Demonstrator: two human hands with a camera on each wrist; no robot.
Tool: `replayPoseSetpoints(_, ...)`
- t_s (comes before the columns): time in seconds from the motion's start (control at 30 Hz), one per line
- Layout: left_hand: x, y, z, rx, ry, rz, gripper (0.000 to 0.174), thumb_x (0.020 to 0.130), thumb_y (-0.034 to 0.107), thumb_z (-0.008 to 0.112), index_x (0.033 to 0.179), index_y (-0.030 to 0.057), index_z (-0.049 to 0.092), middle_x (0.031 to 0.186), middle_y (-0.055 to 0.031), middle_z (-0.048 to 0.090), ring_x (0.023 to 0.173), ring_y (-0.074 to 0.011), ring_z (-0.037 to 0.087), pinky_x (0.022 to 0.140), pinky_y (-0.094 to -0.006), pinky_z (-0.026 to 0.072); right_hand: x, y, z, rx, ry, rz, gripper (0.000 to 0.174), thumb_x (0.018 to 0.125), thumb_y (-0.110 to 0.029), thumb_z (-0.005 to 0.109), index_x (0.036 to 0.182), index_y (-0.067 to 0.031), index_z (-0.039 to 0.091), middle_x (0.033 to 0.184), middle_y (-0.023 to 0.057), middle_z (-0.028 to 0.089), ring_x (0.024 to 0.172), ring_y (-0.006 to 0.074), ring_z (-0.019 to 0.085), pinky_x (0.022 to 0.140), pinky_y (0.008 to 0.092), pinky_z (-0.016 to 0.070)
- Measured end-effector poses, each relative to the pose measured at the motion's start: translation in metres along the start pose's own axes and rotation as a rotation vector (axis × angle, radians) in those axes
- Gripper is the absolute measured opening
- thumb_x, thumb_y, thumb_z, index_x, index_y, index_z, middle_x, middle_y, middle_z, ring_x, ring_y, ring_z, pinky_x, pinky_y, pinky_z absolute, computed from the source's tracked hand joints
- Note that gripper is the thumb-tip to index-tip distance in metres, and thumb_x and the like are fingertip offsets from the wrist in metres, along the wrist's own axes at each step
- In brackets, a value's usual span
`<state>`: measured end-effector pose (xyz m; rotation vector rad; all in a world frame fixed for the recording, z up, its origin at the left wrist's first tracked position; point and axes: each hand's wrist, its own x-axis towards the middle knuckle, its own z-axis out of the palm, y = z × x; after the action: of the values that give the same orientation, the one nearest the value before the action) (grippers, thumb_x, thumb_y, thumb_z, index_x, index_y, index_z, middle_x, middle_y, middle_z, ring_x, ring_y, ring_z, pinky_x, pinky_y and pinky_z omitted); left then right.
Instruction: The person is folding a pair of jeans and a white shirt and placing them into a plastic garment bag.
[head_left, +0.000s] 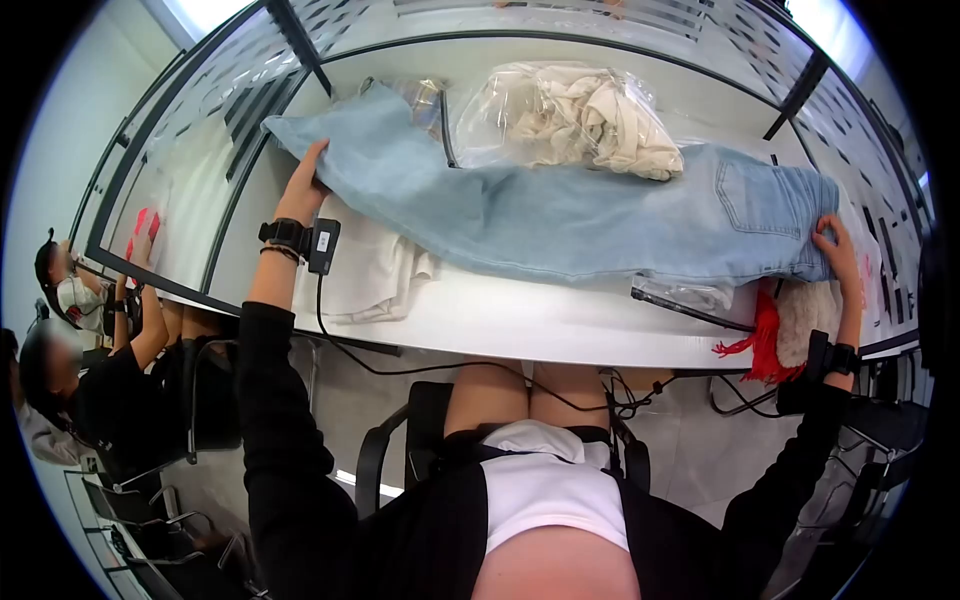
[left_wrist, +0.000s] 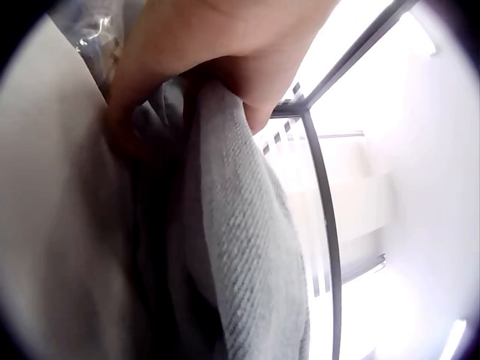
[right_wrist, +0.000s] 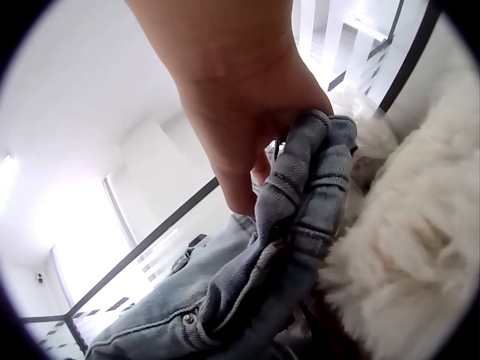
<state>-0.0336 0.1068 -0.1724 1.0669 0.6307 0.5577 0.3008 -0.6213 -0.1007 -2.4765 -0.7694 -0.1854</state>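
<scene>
Light blue jeans (head_left: pixel 560 215) lie stretched sideways across the white table, folded lengthwise with a back pocket showing at the right. At the leg end, my left hand (head_left: pixel 303 188) holds the lower edge of the denim. The left wrist view shows the thumb and fingers of that hand (left_wrist: pixel 217 45) on either side of a fold of denim (left_wrist: pixel 247 225). My right hand (head_left: pixel 840 252) grips the waist end. Close up in the right wrist view, its fingers curl over the doubled waistband (right_wrist: pixel 307 180), with a metal rivet lower on the jeans.
Behind the jeans sits a clear bag of cream cloth (head_left: pixel 590 120). White folded fabric (head_left: pixel 365 265) lies by my left forearm. Red fringe (head_left: pixel 765 340) and fluffy cream material (head_left: pixel 808 320) hang at the right front edge. A black-framed partition (head_left: pixel 560 38) borders the table; a cable (head_left: pixel 420 370) trails from the left wrist.
</scene>
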Motion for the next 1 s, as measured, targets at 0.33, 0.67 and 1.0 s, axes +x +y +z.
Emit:
replayPoseSetpoints(0.33, 0.054, 0.065, 0.026, 0.390, 0.260, 0.296, 0.038, 0.076, 0.024, 0.064, 0.100, -0.0047, 0.054, 0.092, -0.0104, 0.057, 0.073, -0.0184, 0.055, 0.059, -0.0302, 0.0451, 0.045, 0.020, -0.023, -0.101, -0.071, 0.009, 0.011, 0.067, -0.009, 0.054, 0.073, -0.0034, 0.047, 0.072, 0.0003, 0.047, 0.074, 0.0089, 0.046, 0.073, 0.0208, 0.0359)
replayPoseSetpoints(0.67, -0.005, 0.185, -0.039, 0.242, 0.389, 0.496, 0.032, 0.066, 0.024, 0.074, 0.088, 0.0055, 0.059, 0.083, -0.0047, 0.055, 0.074, -0.0148, 0.052, 0.059, -0.0260, 0.0430, 0.062, 0.083, -0.129, 0.030, -0.064, 0.213, 0.014, 0.077, -0.014, 0.057, 0.086, -0.0026, 0.058, 0.079, -0.0037, 0.052, 0.072, 0.0056, 0.046, 0.070, 0.0177, 0.0364)
replayPoseSetpoints(1.0, -0.044, 0.073, -0.078, 0.444, 0.296, 0.221, 0.025, 0.077, 0.027, 0.065, 0.084, 0.0042, 0.056, 0.073, -0.0048, 0.057, 0.059, -0.0157, 0.055, 0.048, -0.0275, 0.0453, -0.007, 0.072, -0.056, -0.287, 0.021, -0.049, 0.019, 0.073, -0.007, 0.055, 0.090, -0.0024, 0.048, 0.086, 0.0082, 0.054, 0.083, 0.0164, 0.053, 0.076, 0.0269, 0.0402)
